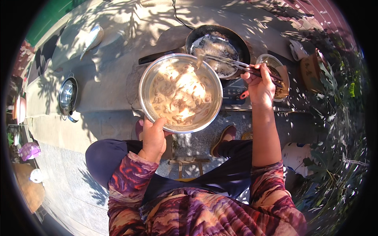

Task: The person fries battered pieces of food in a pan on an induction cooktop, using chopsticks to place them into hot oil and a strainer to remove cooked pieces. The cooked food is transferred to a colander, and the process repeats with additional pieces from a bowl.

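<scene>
My left hand point(155, 137) grips the near rim of a round metal bowl point(142, 97). Battered pieces in a pale, wet batter point(180, 91) lie inside it, partly washed out by sunlight. With my right hand point(261, 85) I hold a pair of chopsticks point(245, 66). Their tips pinch a batter-coated piece point(200, 58) above the bowl's far right rim. Just beyond is a black frying pan point(247, 44), where several pieces point(220, 48) sit in bubbling oil. The pan rests on an induction cooker point(234, 96), whose control panel shows below it.
Right of the cooker stands a white plastic basket point(267, 57) with brown paper and fried bits in it. A brown clay pot point(310, 72) and leafy plants point(333, 118) border the right side. Far left is a metal pot with a ladle point(68, 94). A power cord point(176, 14) runs behind the pan.
</scene>
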Motion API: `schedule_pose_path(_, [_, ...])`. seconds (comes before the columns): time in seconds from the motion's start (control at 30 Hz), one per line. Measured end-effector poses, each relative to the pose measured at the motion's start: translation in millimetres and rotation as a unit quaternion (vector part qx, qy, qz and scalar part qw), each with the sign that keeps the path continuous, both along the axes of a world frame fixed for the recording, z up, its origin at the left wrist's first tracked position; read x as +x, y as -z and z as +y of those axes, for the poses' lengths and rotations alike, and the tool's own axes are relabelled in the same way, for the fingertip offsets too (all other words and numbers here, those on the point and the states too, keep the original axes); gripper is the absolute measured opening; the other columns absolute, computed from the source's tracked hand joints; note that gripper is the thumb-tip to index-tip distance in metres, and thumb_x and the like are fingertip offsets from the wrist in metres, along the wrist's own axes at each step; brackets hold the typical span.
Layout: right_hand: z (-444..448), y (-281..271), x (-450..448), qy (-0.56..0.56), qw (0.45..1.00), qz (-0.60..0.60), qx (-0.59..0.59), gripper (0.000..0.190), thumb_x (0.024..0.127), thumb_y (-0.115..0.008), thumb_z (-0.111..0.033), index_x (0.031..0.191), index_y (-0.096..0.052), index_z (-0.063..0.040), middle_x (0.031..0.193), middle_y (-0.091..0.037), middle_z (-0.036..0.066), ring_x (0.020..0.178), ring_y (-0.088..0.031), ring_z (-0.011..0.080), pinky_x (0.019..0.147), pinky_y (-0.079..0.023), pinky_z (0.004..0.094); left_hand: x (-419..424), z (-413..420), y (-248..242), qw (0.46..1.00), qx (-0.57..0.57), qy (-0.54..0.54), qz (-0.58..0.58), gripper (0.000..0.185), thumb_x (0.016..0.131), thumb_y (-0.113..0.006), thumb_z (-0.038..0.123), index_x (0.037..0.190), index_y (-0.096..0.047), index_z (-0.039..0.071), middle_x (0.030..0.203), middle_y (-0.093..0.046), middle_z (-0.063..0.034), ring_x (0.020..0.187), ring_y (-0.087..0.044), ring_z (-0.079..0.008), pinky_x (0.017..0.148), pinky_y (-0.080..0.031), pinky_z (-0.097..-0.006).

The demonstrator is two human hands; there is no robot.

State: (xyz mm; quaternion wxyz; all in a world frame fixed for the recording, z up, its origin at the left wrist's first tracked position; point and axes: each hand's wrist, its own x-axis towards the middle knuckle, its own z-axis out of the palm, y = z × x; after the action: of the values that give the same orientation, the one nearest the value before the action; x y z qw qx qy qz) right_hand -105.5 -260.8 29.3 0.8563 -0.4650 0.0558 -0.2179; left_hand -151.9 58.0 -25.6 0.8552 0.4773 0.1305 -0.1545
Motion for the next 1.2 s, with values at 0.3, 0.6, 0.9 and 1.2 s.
schedule_pose_path(0.3, [-61,21,4,0.120,0.992,0.042,-0.017,0.024,0.099,-0.048,-0.020,0.089,-0.057,-0.001,0.080,-0.063,0.014,0.063,-0.066,0.0253,0.066,-0.059,0.0387,-1,4,-8,0.999,0.025,0.006,0.034,0.047,0.084,-0.046,0.000,0.131,-0.043,-0.001,0.121,-0.058,-0.0164,0.100,-0.065,-0.0259,0.075,-0.061,-0.0372])
schedule_pose_path(0.6, [-79,89,31,0.190,0.954,0.197,-0.124,0.024,0.098,-0.049,-0.024,0.096,-0.055,0.000,0.083,-0.063,0.014,0.065,-0.066,0.0238,0.065,-0.059,0.0369,0,2,-16,0.999,0.023,0.014,0.041,0.048,0.084,-0.046,-0.001,0.132,-0.042,-0.001,0.121,-0.058,-0.0155,0.100,-0.065,-0.0254,0.072,-0.061,-0.0354])
schedule_pose_path(0.9, [-70,83,42,0.194,0.954,0.174,-0.148,0.025,0.098,-0.049,-0.022,0.093,-0.057,0.002,0.082,-0.064,0.013,0.063,-0.066,0.0206,0.059,-0.057,0.0314,1,-1,-17,0.999,0.002,-0.006,0.034,0.047,0.084,-0.043,-0.002,0.131,-0.040,-0.002,0.118,-0.059,-0.0161,0.092,-0.068,-0.0243,0.062,-0.062,-0.0321])
schedule_pose_path(1.2, [7,-13,-8,0.003,0.981,0.070,-0.181,0.032,0.099,-0.049,-0.028,0.089,-0.061,0.001,0.083,-0.064,0.012,0.067,-0.065,0.0209,0.058,-0.055,0.0300,0,0,-14,1.000,0.011,-0.014,0.025,0.043,0.084,-0.044,0.000,0.128,-0.045,-0.002,0.114,-0.061,-0.0154,0.089,-0.068,-0.0225,0.060,-0.061,-0.0317])
